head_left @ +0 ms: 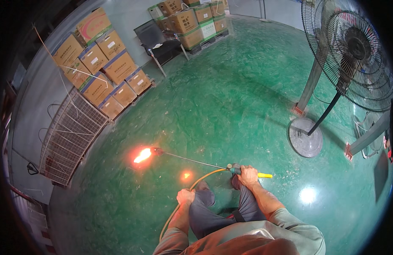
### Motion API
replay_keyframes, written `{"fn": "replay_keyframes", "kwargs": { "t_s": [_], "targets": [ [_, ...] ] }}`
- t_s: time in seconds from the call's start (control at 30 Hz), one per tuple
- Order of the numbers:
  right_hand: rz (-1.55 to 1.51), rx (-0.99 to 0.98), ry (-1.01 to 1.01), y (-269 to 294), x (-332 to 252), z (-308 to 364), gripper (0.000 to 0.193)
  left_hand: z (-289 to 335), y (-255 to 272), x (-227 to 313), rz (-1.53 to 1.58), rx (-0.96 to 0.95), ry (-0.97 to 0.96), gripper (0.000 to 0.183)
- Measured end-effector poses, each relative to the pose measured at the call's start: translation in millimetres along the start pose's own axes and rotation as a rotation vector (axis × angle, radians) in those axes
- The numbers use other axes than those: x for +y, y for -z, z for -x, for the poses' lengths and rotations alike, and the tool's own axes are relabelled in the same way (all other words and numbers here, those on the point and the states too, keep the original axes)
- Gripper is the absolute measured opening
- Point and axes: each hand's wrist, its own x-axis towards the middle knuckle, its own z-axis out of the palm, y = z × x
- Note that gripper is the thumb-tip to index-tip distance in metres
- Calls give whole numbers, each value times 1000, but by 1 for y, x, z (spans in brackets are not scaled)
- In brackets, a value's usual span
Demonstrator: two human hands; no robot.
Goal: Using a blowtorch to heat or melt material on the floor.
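Observation:
My right hand (248,175) is closed round the handle of a gas torch (192,160), whose yellow end sticks out to the right of my fist. From the grip a thin metal tube runs left to a burner head (156,151), and a bright orange flame (142,155) burns off its tip over the green floor. A yellow-orange hose (208,174) curves from the torch's valve end down to my left hand (186,196). The fingers of that hand are wrapped round the hose, which continues down past my left forearm.
Stacked cardboard boxes (120,68) and a leaning wire rack (71,136) line the left wall. A black chair (162,44) and more boxes (183,21) stand at the back. To the right are a pedestal fan (306,137) and a grey metal post (310,87).

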Motion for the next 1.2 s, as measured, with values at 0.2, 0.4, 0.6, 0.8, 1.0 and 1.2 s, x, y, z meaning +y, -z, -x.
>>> {"fn": "replay_keyframes", "kwargs": {
  "t_s": [0.2,0.4,0.6,0.8,1.0,1.2],
  "targets": [
    [-10,7,2,-1,-1,0,33,-2,-1,-3,4,-8,6,43],
    [-11,1,-2,1,-2,1,31,-4,-3,-3,6,-16,1,44],
    [-32,18,10,0,-1,1,31,-4,-3,-4,-5,-17,7,46],
    [-25,11,1,1,-1,1,31,-3,-3,-3,0,-16,10,45],
    [-6,-37,-21,6,-4,1,32,-2,-1,-3,2,-24,11,45],
    [-27,13,-1,0,-1,1,33,-4,-4,-3,10,-8,13,44]
  ]
}}
